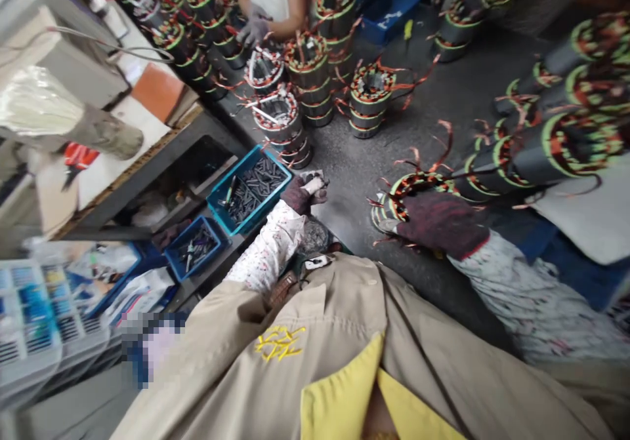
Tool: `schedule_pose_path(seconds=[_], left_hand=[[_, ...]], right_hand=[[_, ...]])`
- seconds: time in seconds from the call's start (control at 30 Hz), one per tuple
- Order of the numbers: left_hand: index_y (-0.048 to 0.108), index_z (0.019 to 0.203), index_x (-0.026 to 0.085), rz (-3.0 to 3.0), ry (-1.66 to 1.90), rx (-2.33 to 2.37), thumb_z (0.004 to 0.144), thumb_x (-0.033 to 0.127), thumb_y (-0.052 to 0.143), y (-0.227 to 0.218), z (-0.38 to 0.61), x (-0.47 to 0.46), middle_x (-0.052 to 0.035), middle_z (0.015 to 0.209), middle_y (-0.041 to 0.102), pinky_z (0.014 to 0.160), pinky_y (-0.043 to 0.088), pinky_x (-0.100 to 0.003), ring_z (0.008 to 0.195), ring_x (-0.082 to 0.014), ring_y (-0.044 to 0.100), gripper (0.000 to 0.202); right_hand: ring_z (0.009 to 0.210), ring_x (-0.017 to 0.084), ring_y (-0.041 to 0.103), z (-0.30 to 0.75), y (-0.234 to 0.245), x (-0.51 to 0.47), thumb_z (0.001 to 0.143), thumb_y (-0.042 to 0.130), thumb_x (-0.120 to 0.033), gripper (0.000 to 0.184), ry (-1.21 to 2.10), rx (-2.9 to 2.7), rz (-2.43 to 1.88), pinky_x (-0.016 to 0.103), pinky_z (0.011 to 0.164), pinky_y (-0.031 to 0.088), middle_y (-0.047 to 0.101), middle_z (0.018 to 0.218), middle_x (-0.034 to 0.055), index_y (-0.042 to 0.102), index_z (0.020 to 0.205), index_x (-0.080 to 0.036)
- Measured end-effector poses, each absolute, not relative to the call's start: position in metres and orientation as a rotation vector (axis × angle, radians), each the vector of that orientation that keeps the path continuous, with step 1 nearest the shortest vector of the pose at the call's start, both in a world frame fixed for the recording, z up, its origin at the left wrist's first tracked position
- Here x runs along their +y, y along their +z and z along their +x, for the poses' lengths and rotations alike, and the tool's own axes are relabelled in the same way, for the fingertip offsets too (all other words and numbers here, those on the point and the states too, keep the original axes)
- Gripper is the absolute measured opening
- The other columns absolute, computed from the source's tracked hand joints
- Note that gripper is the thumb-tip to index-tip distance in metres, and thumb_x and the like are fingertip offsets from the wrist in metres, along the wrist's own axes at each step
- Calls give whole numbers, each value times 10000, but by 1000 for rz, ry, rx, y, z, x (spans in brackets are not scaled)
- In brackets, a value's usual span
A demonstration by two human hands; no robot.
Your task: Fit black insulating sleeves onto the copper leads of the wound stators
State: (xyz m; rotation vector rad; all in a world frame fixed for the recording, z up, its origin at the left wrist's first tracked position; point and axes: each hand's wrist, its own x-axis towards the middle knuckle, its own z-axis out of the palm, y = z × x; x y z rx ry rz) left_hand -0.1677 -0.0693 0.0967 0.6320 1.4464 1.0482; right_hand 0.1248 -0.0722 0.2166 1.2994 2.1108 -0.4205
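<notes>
My right hand, in a dark maroon work glove, grips the near end of a motor stator. That stator lies on its side, with green rings and orange-red winding leads. Its far side is partly hidden by my glove. Beside a blue bin of small dark strips is my left hand, also gloved, its fingers curled together. What they hold, if anything, is too small to make out. Just below that hand, a round grey object shows in front of my body.
Several stators stand stacked on the grey floor ahead; more lie in rows at the right. A co-worker's gloved hands are beyond the stacks. On the left are a workbench and a smaller blue bin with tools.
</notes>
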Motion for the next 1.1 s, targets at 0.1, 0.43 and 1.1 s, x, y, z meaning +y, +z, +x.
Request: schedule_pose_path(seconds=[0.1,0.43,1.1], left_hand=[[713,1125,223,593,1006,1284,721,461,1173,98,-122,-75,16,975,791,913,738,-356,789,-120,746,657],[782,1102,213,715,848,1300,924,284,1015,123,-87,-66,-27,977,837,966,762,-454,937,-235,832,302],[770,1027,162,1243,670,1172,834,468,1145,156,-102,-39,15,787,779,721,705,-289,706,-149,775,521]], right_hand=[[1425,491,805,122,224,-73,1219,606,-447,563,-474,2131,1326,500,1135,584,808,1535,369,789,1542,-24],[1372,498,802,131,211,-71,1201,680,-505,565,-509,2200,1394,527,1137,604,831,1467,368,826,1445,-17],[1292,460,796,134,209,-69,1148,600,-462,572,-491,2248,1350,499,1037,606,861,1419,312,838,1481,-63]])
